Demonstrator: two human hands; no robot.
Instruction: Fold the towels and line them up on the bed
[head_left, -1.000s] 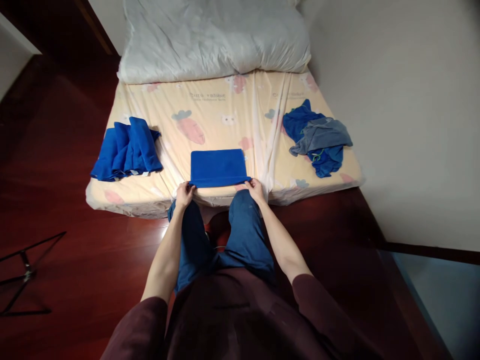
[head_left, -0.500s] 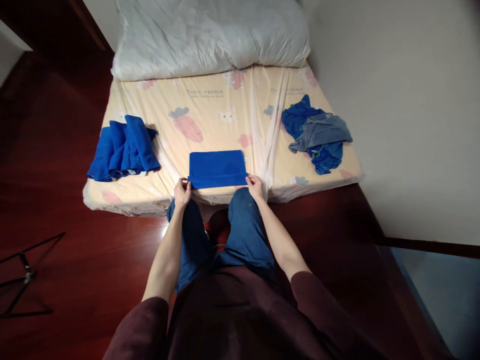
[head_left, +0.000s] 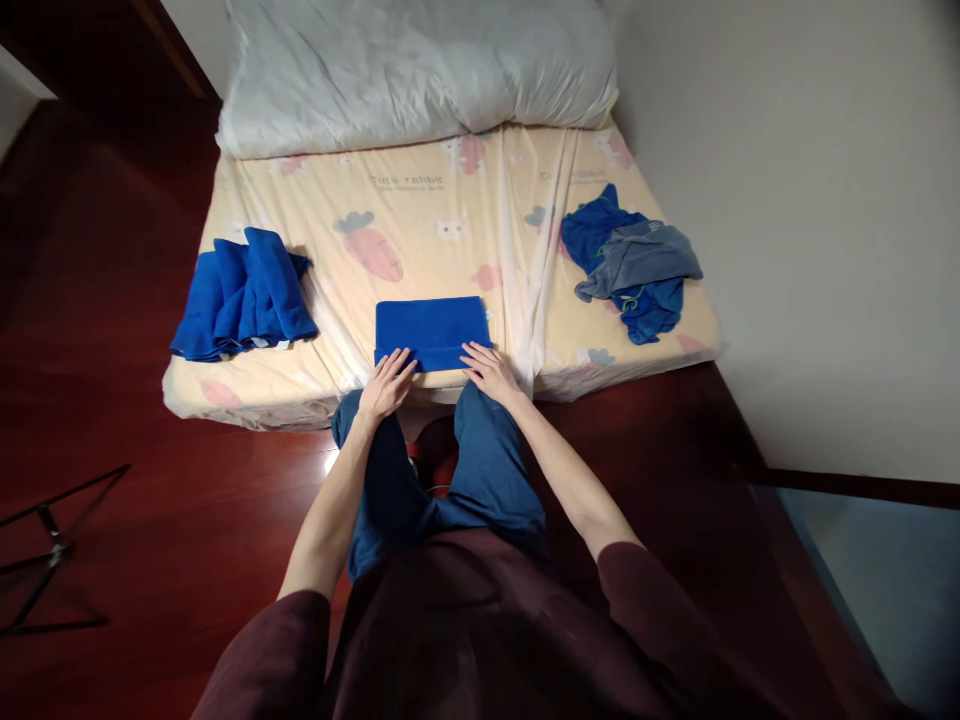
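Observation:
A blue towel (head_left: 431,322) lies on the bed in front of me, with a strip along its near edge folded over. On the left end of that strip rests my left hand (head_left: 390,382), open, its fingers stretched out flat. My right hand (head_left: 489,370) is also open and lies across the strip's right end. Neither hand grips the cloth. To the left is a row of folded blue towels (head_left: 244,295), overlapping, with small white tags at the near edge. A crumpled pile of blue cloths (head_left: 652,312) with a grey cloth (head_left: 646,262) on top lies to the right.
The bed (head_left: 315,215) has a pale yellow sheet with carrots and rabbits. A thick white quilt (head_left: 420,75) lies across its far part. A white wall (head_left: 810,230) stands at the right. Black tripod legs (head_left: 56,550) stand on the dark red floor at the left.
My hands have let go of the towel's near corners. They have moved inward and now lie flat on the folded strip. The other cloths have stayed in place.

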